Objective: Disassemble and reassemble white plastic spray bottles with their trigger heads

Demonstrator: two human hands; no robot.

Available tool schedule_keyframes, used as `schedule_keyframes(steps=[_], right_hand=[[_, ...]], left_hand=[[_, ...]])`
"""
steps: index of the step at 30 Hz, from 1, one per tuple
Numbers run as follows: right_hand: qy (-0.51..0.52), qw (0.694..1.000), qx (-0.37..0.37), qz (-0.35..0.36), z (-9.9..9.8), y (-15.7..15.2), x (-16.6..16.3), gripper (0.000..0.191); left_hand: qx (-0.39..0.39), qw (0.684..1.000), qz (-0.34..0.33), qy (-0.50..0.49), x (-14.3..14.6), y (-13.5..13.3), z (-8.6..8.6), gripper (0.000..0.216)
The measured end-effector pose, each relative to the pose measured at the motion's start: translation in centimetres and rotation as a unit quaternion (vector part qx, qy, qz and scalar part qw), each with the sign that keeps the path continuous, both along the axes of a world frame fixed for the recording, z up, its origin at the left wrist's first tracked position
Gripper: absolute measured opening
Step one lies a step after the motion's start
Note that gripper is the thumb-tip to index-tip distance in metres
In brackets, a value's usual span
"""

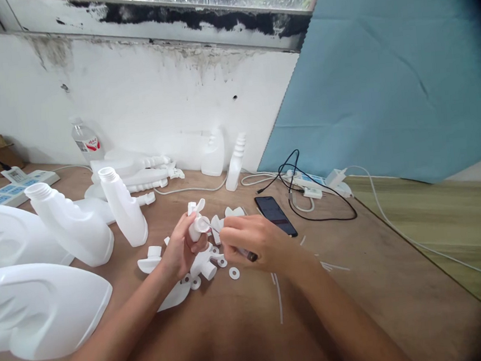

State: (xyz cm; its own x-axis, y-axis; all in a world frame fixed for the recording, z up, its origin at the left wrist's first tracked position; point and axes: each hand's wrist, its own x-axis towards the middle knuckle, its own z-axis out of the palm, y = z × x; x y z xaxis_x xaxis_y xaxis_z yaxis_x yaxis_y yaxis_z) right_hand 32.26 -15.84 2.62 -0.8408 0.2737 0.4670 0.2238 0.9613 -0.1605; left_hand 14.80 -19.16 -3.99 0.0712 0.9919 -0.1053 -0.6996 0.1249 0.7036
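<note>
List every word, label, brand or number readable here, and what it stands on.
No text reads clearly.
Water bottle label: red and white print, too blurred to read.
Power strip: blue markings and a code sticker, too small to read.
Phone: screen dark.
White plastic part in the left hand: no print visible.

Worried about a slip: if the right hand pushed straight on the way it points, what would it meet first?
Likely the white plastic part in the left hand; the right hand holds a thin tool toward its mouth, depth unclear.
</note>
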Motion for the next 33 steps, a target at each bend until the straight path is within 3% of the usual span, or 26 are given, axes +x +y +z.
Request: schedule_keyframes(steps=[2, 5, 8, 11, 14, 19, 22, 28, 33], right_hand=[[0.064, 0.992, -0.111, -0.018, -0.1, 0.2, 0.1, 0.021], [0.156, 0.945, -0.279, -0.071, -0.6, 0.4, 0.0, 0.026], [0.233, 0.894, -0.371, -0.098, -1.3, 0.0, -0.9, 0.028], [0.281, 0.869, -0.385, -0.134, -2.1, -0.8, -2.0, 0.031], [0.299, 0.865, -0.368, -0.163, -2.7, -1.5, -2.6, 0.032], [0.268, 0.914, -0.266, -0.147, -3.6, -1.7, -2.7, 0.034], [0.277, 0.909, -0.278, -0.140, -3.7, -1.4, -2.6, 0.034], [0.360, 0.827, -0.420, -0.100, -2.7, -0.8, -2.4, 0.029], [0.356, 0.804, -0.468, -0.084, -2.1, -0.3, -2.1, 0.028]], left_hand=[[-0.002, 1.000, -0.009, 0.011, 0.0, 0.1, 0.2, 0.032], [-0.016, 1.000, -0.014, 0.008, 0.0, 0.2, 0.4, 0.035], [-0.023, 1.000, 0.006, 0.006, 0.2, 0.3, 0.5, 0.033], [-0.027, 0.999, 0.041, 0.009, 0.5, 0.2, 0.4, 0.032], [-0.026, 0.997, 0.078, 0.012, 0.9, 0.0, 0.4, 0.032], [-0.012, 0.988, 0.157, 0.012, 1.2, -0.2, 0.3, 0.038], [-0.023, 0.992, 0.121, -0.002, 0.9, -0.1, 0.3, 0.037], [-0.043, 0.999, 0.025, -0.011, 0.1, 0.3, 0.2, 0.035], [-0.037, 0.999, 0.001, -0.001, 0.0, 0.2, 0.1, 0.028]])
